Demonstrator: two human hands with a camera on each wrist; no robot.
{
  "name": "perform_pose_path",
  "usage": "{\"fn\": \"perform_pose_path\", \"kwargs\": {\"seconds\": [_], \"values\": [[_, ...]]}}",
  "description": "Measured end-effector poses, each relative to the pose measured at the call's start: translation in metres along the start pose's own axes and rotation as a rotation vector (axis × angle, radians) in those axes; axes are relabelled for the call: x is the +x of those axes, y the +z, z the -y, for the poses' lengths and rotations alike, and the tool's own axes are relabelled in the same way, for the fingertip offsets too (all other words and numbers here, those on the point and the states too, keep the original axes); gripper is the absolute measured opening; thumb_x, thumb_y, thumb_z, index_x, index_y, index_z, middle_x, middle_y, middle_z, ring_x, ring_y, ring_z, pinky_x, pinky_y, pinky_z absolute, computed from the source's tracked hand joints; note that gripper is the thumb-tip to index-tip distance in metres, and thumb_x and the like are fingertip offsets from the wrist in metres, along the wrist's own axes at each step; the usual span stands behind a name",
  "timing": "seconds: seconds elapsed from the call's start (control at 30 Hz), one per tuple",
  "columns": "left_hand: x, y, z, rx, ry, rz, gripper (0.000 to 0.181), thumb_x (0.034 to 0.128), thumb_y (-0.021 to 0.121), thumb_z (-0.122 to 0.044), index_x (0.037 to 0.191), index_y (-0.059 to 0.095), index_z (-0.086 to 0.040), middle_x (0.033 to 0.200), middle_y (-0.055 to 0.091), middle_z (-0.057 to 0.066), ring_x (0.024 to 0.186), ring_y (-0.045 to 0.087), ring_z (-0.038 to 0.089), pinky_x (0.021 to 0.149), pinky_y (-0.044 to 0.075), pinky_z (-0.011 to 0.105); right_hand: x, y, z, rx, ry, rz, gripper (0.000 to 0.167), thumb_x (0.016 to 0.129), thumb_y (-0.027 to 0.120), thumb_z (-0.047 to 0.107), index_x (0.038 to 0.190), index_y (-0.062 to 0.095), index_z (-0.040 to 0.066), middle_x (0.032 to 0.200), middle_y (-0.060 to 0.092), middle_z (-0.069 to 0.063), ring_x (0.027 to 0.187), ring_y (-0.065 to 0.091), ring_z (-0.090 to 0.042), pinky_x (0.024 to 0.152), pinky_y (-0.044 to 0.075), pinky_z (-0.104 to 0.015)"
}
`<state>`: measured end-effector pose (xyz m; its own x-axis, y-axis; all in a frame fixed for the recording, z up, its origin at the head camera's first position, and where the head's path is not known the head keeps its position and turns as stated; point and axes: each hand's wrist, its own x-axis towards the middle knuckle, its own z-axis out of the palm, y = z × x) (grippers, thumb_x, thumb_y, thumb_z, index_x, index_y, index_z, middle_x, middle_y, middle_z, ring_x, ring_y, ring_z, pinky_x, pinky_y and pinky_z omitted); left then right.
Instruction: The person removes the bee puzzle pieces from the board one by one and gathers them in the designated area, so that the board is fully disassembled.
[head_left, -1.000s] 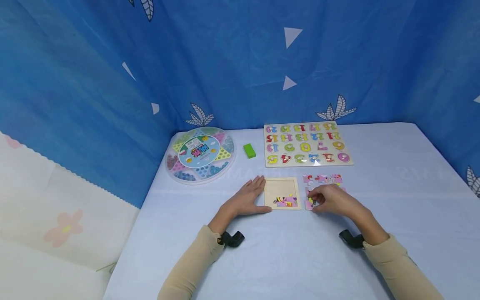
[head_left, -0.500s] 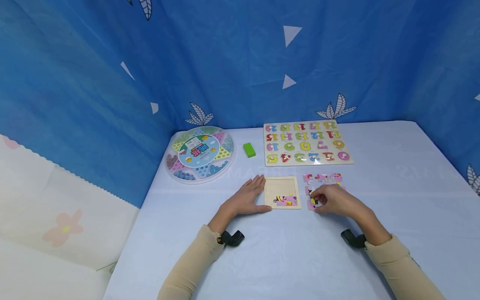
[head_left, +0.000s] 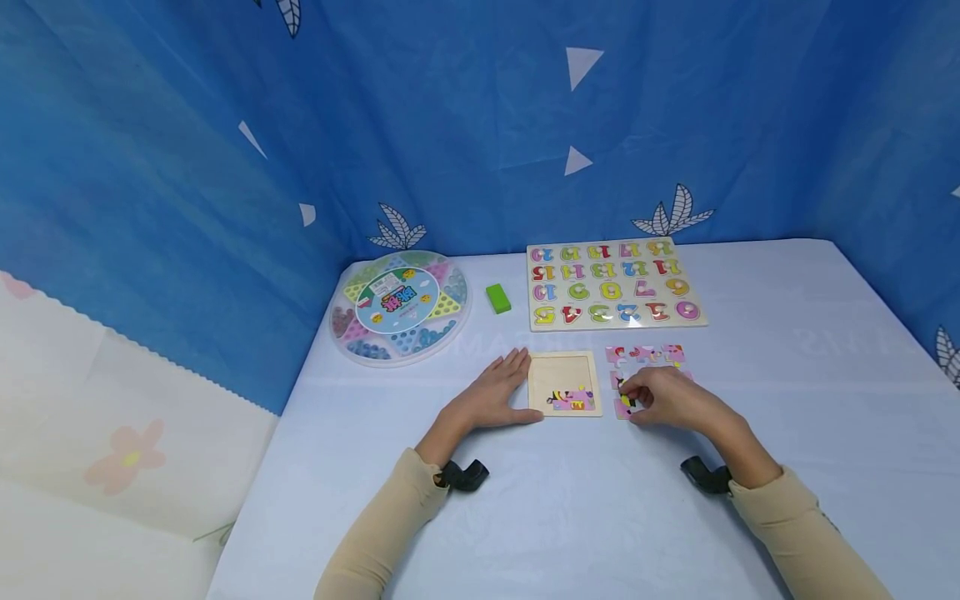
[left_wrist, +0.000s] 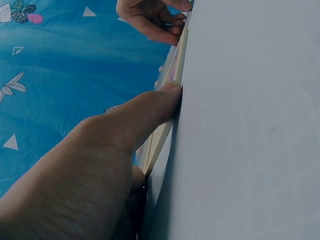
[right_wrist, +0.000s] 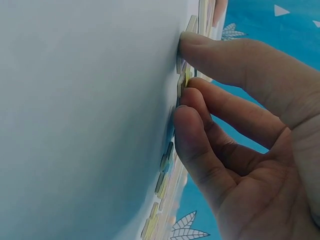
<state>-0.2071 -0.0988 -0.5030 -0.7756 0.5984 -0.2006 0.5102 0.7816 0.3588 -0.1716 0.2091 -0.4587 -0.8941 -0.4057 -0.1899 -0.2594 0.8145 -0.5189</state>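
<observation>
In the head view a small square wooden puzzle tray (head_left: 547,372) lies on the table, with joined pink jigsaw pieces (head_left: 574,402) in its lower right part. My left hand (head_left: 491,398) rests along the tray's left side, fingers extended and thumb at the lower edge; the left wrist view shows that thumb (left_wrist: 155,106) against the rim. To the right, my right hand (head_left: 671,402) pinches a pink jigsaw piece (head_left: 622,409) with yellow and black on it, low at the table. In the right wrist view thumb and fingers are curled about the pieces' edges. The hand partly hides the pieces beneath it.
Loose pink jigsaw pieces (head_left: 645,354) lie in a row beyond my right hand. Behind stand a wooden number board (head_left: 617,285), a green block (head_left: 498,298) and a round Chinese checkers box (head_left: 401,308). A blue curtain (head_left: 480,125) hangs along the table's far edge.
My right hand has shifted slightly to the right, and the lower left jigsaw piece has slid with it. The left hand and the tray have stayed in place.
</observation>
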Motion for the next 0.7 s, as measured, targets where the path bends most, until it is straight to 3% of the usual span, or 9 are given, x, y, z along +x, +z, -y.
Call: {"fn": "perform_pose_path", "kwargs": {"seconds": [0.7], "values": [[-0.0022, -0.0026, -0.0027, -0.003, 0.003, 0.001, 0.103, 0.0858, 0.053, -0.069, 0.157, 0.008, -0.010, 0.166, 0.002, 0.002, 0.154, -0.001, 0.015, 0.126, 0.006, 0.037, 0.0001, 0.0008, -0.0009, 0.015, 0.013, 0.008, 0.039, 0.071, 0.085, 0.011, 0.106, 0.072, 0.000, 0.089, 0.066, -0.001, 0.076, 0.052, -0.014, 0.064, 0.050, -0.023]]}}
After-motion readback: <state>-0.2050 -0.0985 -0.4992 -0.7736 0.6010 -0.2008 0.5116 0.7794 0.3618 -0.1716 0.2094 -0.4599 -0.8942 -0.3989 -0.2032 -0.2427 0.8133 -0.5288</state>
